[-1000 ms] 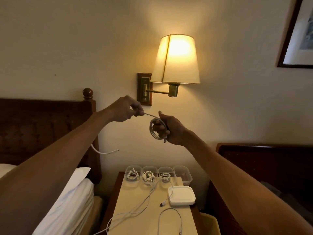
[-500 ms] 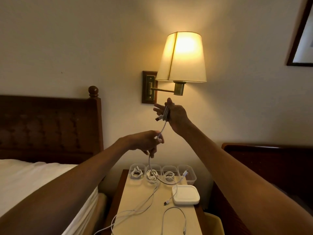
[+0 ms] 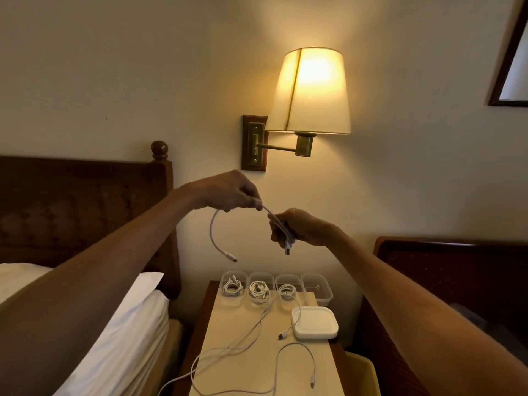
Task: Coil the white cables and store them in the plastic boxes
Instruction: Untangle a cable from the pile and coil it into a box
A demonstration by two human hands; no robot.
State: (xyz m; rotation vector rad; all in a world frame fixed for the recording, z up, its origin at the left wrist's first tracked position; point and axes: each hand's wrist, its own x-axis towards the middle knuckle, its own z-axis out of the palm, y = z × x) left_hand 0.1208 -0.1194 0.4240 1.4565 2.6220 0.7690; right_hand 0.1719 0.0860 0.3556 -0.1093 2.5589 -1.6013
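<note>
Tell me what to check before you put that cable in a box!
1. Left hand holds cable: ok.
2. Right hand holds the coil: ok.
3. Cable fully coiled: not ok, its tail hangs loose.
4. A free box: ok, the rightmost box looks empty.
5. Box open: ok, lids sit beside.
6. Other cables stored: not ok, some lie loose on the table.

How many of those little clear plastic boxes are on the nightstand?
4, in a row at the nightstand's back edge: far-left box, second box, third box, each holding cable, and the far-right box, seemingly empty.
</note>
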